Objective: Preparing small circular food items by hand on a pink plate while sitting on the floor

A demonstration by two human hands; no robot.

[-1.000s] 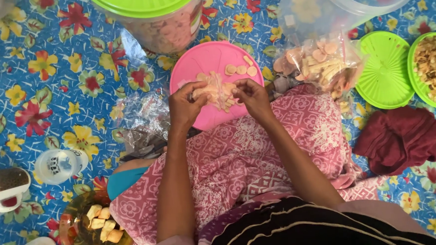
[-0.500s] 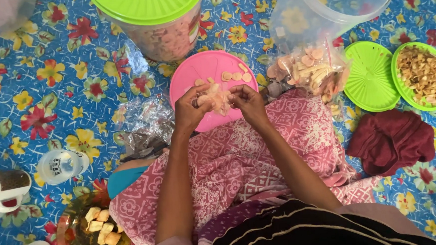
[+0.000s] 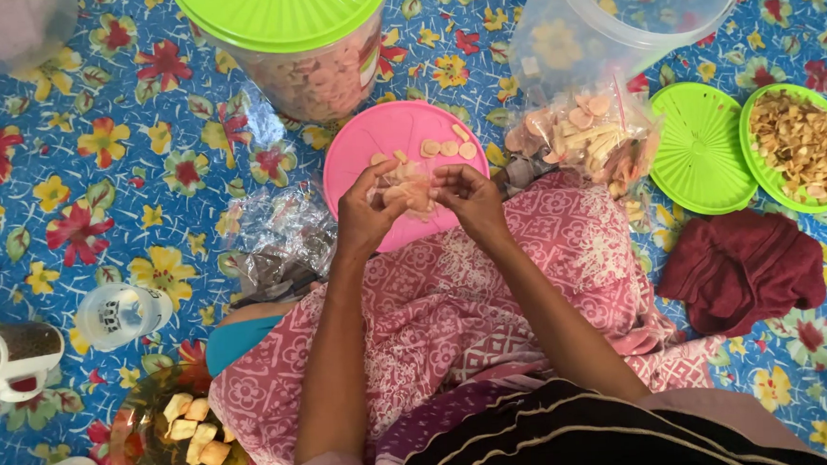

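Both hands meet over the near edge of a pink lid (image 3: 399,144) lying on the flowered floor mat (image 3: 97,136). The left hand (image 3: 367,211) and right hand (image 3: 468,199) together pinch a small clear packet of pale crackers (image 3: 409,187), which sits directly between their fingertips, neither hand nearer. Against half a second ago, the hands look unmoved, with only the view shifted slightly.

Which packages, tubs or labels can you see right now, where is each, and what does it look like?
Small clear bag: held by both hands over the pink lid.
Lidded tub: top centre, clear, green lid, small label on its side.
Open tub: top right, clear, tipped.
Snack bag: below it, clear, lumpy.
Empty wrappers: left of hands, crumpled, clear.
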